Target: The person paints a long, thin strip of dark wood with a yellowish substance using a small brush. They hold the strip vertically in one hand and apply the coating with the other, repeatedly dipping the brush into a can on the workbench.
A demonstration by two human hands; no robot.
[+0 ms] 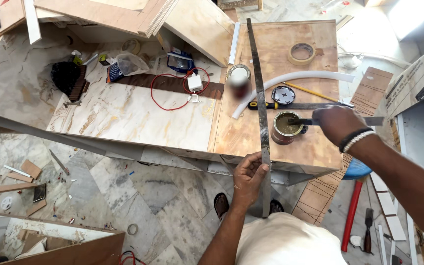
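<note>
My left hand (249,172) grips the near end of a long thin dark strip (257,73) that lies lengthwise across the plywood board (315,147) and runs away from me. My right hand (337,122) holds a flat dark blade-like tool (374,120) whose tip dips into an open round tin (286,127) of brownish adhesive standing on the plywood just right of the strip. The tin's lid (283,94) lies a little farther back.
A tape roll (301,53), a curved white strip (295,81), a pencil (315,92) and a yellow-handled tool (266,105) lie on the plywood. Left is a marble-pattern panel (123,115) with a red wire (165,93), white adapter (195,82) and brush (69,78). Scraps litter the floor.
</note>
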